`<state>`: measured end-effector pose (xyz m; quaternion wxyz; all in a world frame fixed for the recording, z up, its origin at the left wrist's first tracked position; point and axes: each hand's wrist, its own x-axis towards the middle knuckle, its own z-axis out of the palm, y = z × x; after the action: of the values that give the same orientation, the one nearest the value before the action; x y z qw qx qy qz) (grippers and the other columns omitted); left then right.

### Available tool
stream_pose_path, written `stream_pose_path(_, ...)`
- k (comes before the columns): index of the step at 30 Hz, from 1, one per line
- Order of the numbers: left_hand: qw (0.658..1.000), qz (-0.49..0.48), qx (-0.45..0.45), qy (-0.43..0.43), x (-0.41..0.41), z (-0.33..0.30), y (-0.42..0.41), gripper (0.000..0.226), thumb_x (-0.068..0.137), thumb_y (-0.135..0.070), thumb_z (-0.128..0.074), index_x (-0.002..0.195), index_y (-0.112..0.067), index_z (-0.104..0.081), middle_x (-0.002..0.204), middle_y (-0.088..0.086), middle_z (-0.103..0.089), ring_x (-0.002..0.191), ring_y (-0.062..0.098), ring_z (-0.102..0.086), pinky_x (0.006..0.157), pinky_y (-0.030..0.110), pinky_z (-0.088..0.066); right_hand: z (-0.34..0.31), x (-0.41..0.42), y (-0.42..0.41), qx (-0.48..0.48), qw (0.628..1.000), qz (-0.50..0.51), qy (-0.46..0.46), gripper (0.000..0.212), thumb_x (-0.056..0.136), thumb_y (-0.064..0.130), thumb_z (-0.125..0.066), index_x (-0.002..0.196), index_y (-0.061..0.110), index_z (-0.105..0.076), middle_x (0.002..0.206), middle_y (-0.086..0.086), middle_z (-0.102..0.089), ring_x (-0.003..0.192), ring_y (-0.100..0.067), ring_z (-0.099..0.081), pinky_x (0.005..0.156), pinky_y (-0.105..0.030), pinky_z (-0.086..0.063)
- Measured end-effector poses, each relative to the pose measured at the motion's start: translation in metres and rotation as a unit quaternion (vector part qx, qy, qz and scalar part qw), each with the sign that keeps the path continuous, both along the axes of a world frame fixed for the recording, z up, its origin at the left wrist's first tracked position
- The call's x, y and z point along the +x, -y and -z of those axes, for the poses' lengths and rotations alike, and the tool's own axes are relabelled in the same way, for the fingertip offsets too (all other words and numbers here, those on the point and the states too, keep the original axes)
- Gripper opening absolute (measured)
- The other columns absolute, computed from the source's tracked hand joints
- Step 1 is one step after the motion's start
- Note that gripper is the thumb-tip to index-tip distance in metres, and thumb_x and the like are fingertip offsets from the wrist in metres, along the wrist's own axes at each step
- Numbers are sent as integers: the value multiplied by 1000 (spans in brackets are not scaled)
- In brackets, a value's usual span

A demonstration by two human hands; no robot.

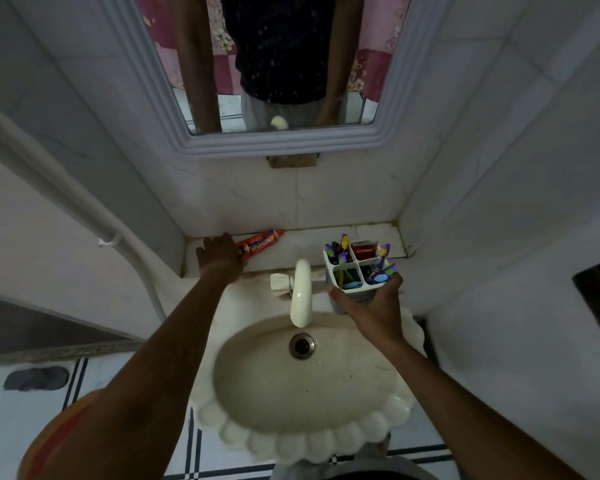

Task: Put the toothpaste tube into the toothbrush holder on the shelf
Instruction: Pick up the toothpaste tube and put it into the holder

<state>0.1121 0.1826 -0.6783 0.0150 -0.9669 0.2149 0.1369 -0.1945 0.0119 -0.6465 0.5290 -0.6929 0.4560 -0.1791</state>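
Observation:
A red and white toothpaste tube (262, 241) lies flat on the tiled shelf (298, 245) behind the sink, cap pointing right. My left hand (220, 254) rests on its left end, fingers curled over it. The white four-compartment toothbrush holder (355, 271) holds several purple and yellow brushes and a small red tube. My right hand (371, 303) grips the holder from below and in front, at the shelf's front edge, right of the tap.
A cream tap (300, 292) with a side knob (279, 282) stands between my hands. Below is the scalloped cream basin (302, 441) with its drain (302, 345). A framed mirror (278, 140) hangs above. A white pipe (84, 209) runs down the left wall.

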Motion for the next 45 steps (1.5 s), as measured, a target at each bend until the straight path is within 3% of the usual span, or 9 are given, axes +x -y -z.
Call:
stream_pose_path(6, 1000, -14, 26, -2, -1, -6, -11, 71, 95, -58, -67, 146, -10, -51, 151, 21, -46, 144, 41, -38, 114, 52, -37, 1, 0, 3, 1, 1000, -11, -13, 114, 55, 68, -105, 140, 37, -35, 142, 10, -64, 123, -12, -71, 93, -31, -65)
stream_pose_path(10, 991, -54, -122, -16, -12, -23, -10, 31, 99, -38, -67, 119, -14, -66, 123, 17, -70, 109, 36, -65, 86, 40, -53, 1, 2, 4, -1, 1000, -9, -6, 122, 49, 80, -101, 140, 36, -35, 142, 8, -64, 125, -15, -71, 97, -34, -65)
stream_pose_path(13, 958, -44, -281, 28, -36, -59, -8, 14, 96, -27, -65, 104, -20, -73, 97, 9, -78, 87, 33, -73, 71, 37, -57, -1, 3, 6, 0, 1000, -14, -6, 134, 42, 91, -96, 145, 35, -33, 145, 7, -62, 128, -16, -70, 102, -42, -67)
stream_pose_path(18, 888, 66, -436, 130, -86, -141, 17, 23, 102, -33, -62, 107, -21, -81, 101, -1, -81, 92, 21, -73, 75, 37, -57, -3, 5, 6, 4, 1000, -15, -17, 130, 50, 77, -102, 149, 29, -33, 145, 7, -61, 129, -18, -67, 100, -39, -64)
stream_pose_path(24, 793, 98, -597, 73, -134, -196, 54, 14, 101, -25, -75, 109, -14, -80, 96, -9, -78, 87, 2, -73, 70, 17, -57, -2, 7, 9, 25, 1000, -12, -1, 137, 37, 93, -97, 143, 35, -33, 144, 6, -66, 132, -21, -69, 104, -48, -66)
stream_pose_path(30, 805, 123, -580, 16, -163, -172, 78, 11, 102, -22, -72, 110, -15, -75, 97, -10, -76, 89, 2, -75, 75, 23, -63, -1, 8, 10, 38, 999, -6, 11, 135, 44, 78, -106, 148, 28, -37, 140, 9, -71, 125, -13, -75, 99, -38, -69)
stream_pose_path(37, 914, 146, -377, -19, -166, -140, 84, 17, 105, -28, -62, 115, -23, -74, 97, -1, -80, 80, 19, -76, 68, 43, -64, 1, 7, 11, 23, 1000, -15, -4, 139, 39, 93, -97, 146, 30, -34, 145, 4, -65, 136, -24, -66, 105, -50, -65)
stream_pose_path(40, 939, 187, -281, 66, -164, -141, 84, 25, 102, -36, -60, 117, -29, -79, 100, -5, -82, 90, 20, -76, 82, 39, -59, 3, 5, 11, 26, 999, -19, -7, 141, 35, 98, -94, 146, 34, -32, 144, 4, -64, 137, -24, -66, 104, -51, -65)
stream_pose_path(45, 941, 255, -214, 54, -168, -149, 94, 30, 99, -23, -63, 120, -30, -82, 101, -2, -81, 99, 23, -69, 102, 44, -34, 3, 5, 12, 23, 999, -23, -8, 145, 35, 99, -92, 147, 29, -31, 143, 5, -66, 136, -24, -66, 106, -50, -65)
